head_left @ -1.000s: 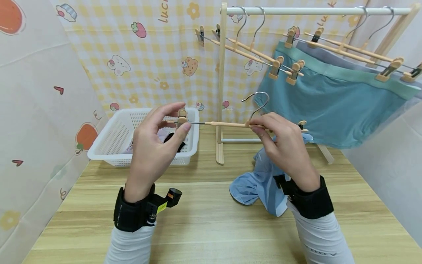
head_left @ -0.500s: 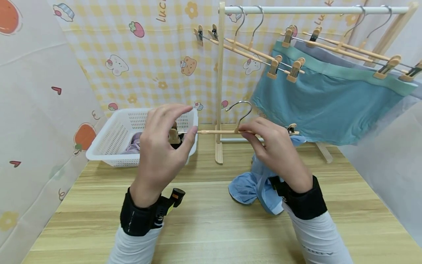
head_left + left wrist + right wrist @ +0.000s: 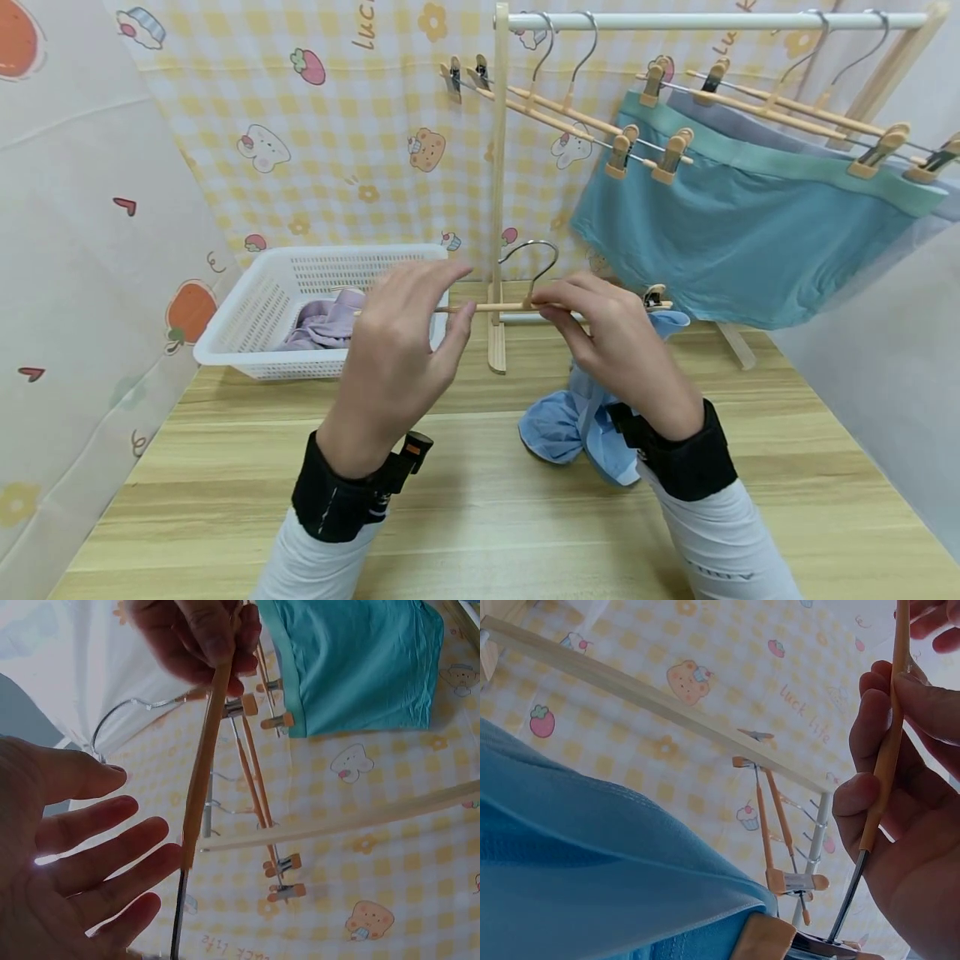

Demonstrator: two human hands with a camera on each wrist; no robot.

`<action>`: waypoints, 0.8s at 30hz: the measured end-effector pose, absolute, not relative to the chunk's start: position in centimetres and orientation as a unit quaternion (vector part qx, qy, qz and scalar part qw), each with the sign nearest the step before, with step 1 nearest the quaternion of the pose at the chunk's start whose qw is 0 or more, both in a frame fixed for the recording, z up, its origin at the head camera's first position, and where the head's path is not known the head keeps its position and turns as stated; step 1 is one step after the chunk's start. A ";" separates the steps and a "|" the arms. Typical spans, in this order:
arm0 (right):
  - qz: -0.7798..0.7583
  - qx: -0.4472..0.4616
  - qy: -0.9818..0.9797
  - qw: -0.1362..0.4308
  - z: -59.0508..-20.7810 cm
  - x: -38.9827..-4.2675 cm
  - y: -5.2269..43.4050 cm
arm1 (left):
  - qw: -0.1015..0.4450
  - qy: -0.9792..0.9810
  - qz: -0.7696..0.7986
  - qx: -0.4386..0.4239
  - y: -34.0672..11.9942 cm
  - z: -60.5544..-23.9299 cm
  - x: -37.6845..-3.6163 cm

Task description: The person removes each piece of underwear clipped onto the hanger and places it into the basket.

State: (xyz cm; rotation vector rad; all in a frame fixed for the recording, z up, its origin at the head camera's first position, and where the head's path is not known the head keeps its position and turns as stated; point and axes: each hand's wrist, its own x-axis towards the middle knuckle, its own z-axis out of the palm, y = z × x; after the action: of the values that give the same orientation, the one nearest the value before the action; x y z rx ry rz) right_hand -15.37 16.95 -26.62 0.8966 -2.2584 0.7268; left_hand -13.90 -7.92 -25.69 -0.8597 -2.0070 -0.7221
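A wooden clip hanger [image 3: 487,307] with a metal hook is held level above the table. My right hand [image 3: 555,304] pinches its bar just under the hook; the right wrist view shows its fingers curled round the bar [image 3: 889,750]. A light blue garment [image 3: 570,421] hangs from the hanger's right clip [image 3: 655,295] and pools on the table. My left hand [image 3: 461,292] is at the bar's left half, fingers straight and spread beside it, gripping nothing. The left wrist view shows that open palm [image 3: 75,870] next to the bar [image 3: 206,742]. The left clip is hidden behind the hand.
A white basket [image 3: 247,325] with a purple garment [image 3: 330,321] sits at the back left. A wooden rack [image 3: 497,167] behind the hands carries empty clip hangers [image 3: 570,125] and teal shorts [image 3: 735,242]. Patterned cloth walls close in the table.
Both hands and the hanger shifted left and a little lower. My left hand let go of the left clip, moved right along the bar and opened its fingers.
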 end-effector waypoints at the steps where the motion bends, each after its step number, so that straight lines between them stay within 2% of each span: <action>1: 0.273 0.339 -0.849 0.298 -26.6 -15.4 16.9 | 0.407 -0.797 -0.282 -0.345 -7.8 -25.7 -13.9; 12: 0.278 0.357 -0.842 0.294 -26.8 -15.0 16.1 | 0.372 -0.828 -0.230 -0.352 -5.8 -26.8 -13.8; 24: 0.273 0.357 -0.847 0.283 -26.7 -14.7 15.9 | 0.399 -0.830 -0.178 -0.347 -5.3 -27.5 -14.3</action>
State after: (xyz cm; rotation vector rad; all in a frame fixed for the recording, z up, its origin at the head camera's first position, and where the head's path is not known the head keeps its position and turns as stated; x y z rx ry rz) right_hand -14.65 15.89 -26.67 0.9553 -2.2679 0.7306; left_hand -14.26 -5.32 -27.48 -0.8779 -2.1014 -0.4498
